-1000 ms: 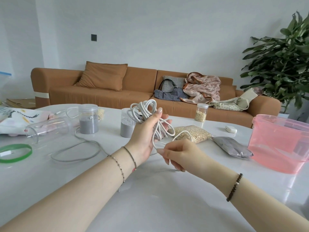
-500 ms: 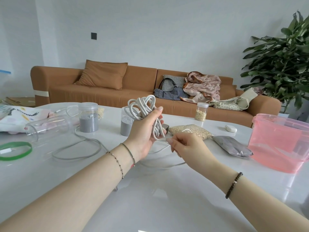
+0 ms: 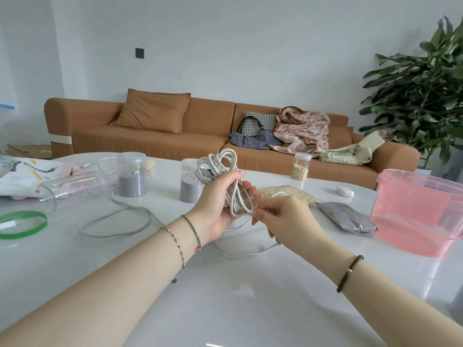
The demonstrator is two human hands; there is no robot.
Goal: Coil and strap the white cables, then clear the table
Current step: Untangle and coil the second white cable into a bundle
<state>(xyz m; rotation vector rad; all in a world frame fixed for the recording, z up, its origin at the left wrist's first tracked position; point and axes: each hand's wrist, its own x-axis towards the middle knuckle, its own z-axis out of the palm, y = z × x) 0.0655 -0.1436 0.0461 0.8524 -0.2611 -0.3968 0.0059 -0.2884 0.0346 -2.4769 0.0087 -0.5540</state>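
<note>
My left hand (image 3: 220, 204) holds a coiled bundle of white cable (image 3: 220, 166) upright above the white table (image 3: 225, 296), with loops sticking out above the thumb. Just to its right, my right hand (image 3: 283, 216) pinches the loose strand of the same cable at the bottom of the bundle. The free tail (image 3: 250, 249) trails on the table under both hands. A second cable (image 3: 117, 221), greyish white, lies in a loose loop on the table to the left.
Two jars of grey granules (image 3: 131, 177) (image 3: 190, 181), a tipped clear jar (image 3: 72, 191), a green ring (image 3: 22, 224), a printed cloth (image 3: 25, 174), grain bag (image 3: 285, 192), grey pouch (image 3: 345, 216), small grain jar (image 3: 300, 166), white adapter (image 3: 344, 191) and pink tub (image 3: 421, 211) stand around. A sofa is behind.
My right hand has moved in close under the bundle and brought the loose strand up to it. The left hand holds the coil a little lower and further right than before.
</note>
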